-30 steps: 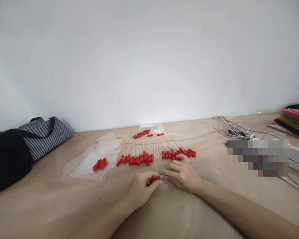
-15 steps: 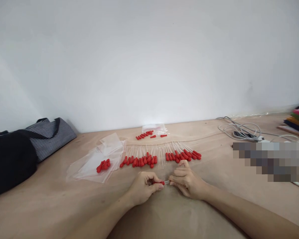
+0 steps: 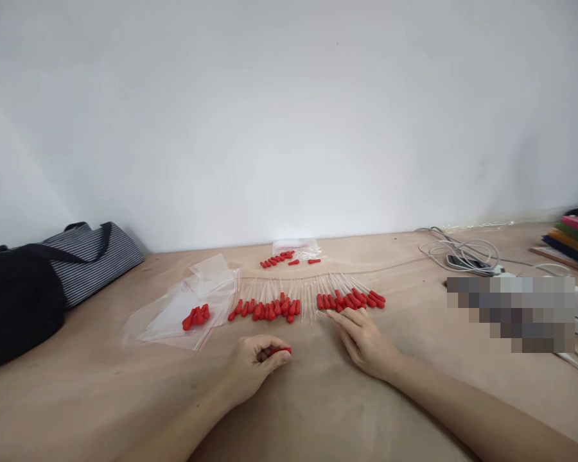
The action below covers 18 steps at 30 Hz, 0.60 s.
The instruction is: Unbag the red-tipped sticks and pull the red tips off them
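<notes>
Near the front of the table, my left hand [image 3: 253,362] is closed around a red rubber dropper bulb [image 3: 285,350], whose narrow end pokes out past the thumb. My right hand [image 3: 366,345] is to the right and farther forward, fingers pinched; a thin clear dropper tube [image 3: 322,312] shows at its fingertips. Just beyond it lies a group of droppers with red bulbs [image 3: 351,300], tubes pointing to the wall. To the left is a similar group [image 3: 270,311], and between the two groups lie several bare clear tubes [image 3: 309,301].
Clear zip bags [image 3: 173,327] lie at the left with several loose red bulbs [image 3: 196,317] on them. Farther back are more red bulbs [image 3: 275,260] beside a small bag [image 3: 296,246]. A striped bag [image 3: 94,263] stands far left; cables [image 3: 462,250] lie at the right.
My hands have moved apart. The left one went left with the bulb, no longer meeting the tube; the right one moved forward toward the row of droppers.
</notes>
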Each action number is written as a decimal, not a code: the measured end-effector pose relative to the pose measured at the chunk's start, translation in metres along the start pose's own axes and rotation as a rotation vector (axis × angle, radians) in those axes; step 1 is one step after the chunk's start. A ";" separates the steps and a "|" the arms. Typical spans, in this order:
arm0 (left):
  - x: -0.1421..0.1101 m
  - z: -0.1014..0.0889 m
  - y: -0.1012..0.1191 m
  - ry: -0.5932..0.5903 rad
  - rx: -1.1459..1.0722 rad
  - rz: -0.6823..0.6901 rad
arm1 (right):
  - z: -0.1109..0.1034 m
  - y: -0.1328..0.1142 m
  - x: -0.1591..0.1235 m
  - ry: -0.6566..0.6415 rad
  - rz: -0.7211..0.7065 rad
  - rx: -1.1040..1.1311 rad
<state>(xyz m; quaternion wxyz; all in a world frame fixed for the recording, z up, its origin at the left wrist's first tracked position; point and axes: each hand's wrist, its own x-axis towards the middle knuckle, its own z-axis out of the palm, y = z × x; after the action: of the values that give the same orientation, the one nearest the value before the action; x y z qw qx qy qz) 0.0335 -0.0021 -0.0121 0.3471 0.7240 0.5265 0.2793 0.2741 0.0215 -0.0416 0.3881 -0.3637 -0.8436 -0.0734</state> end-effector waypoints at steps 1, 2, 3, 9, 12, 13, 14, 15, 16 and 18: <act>-0.002 0.000 -0.001 0.011 0.004 0.000 | 0.001 0.000 0.001 0.017 0.014 -0.009; -0.004 -0.001 -0.001 0.031 0.009 0.010 | 0.001 0.000 0.002 0.041 0.018 -0.016; -0.007 -0.003 -0.001 0.067 0.018 0.035 | 0.000 0.000 0.003 0.073 0.013 -0.030; -0.016 -0.046 -0.011 0.610 0.313 0.226 | -0.006 -0.003 0.017 0.251 -0.069 -0.226; -0.014 -0.080 -0.032 0.780 0.407 0.087 | 0.003 -0.005 0.027 0.274 -0.062 -0.259; -0.013 -0.090 -0.040 0.802 0.393 0.023 | 0.008 -0.006 0.031 0.285 -0.054 -0.271; -0.012 -0.099 -0.048 0.810 0.380 -0.053 | 0.014 -0.006 0.035 0.301 -0.044 -0.284; -0.011 -0.107 -0.055 0.829 0.381 -0.126 | 0.019 -0.006 0.039 0.314 -0.033 -0.298; -0.010 -0.113 -0.062 0.845 0.383 -0.194 | 0.025 -0.006 0.043 0.326 -0.022 -0.311; -0.010 -0.122 -0.071 0.852 0.394 -0.310 | 0.035 -0.007 0.050 0.337 0.000 -0.337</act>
<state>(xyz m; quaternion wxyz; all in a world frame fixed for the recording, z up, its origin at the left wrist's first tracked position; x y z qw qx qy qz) -0.1033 0.0280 0.0046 -0.0053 0.5105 0.7659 0.3908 0.2267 0.0591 -0.0290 0.4572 -0.4061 -0.7427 -0.2728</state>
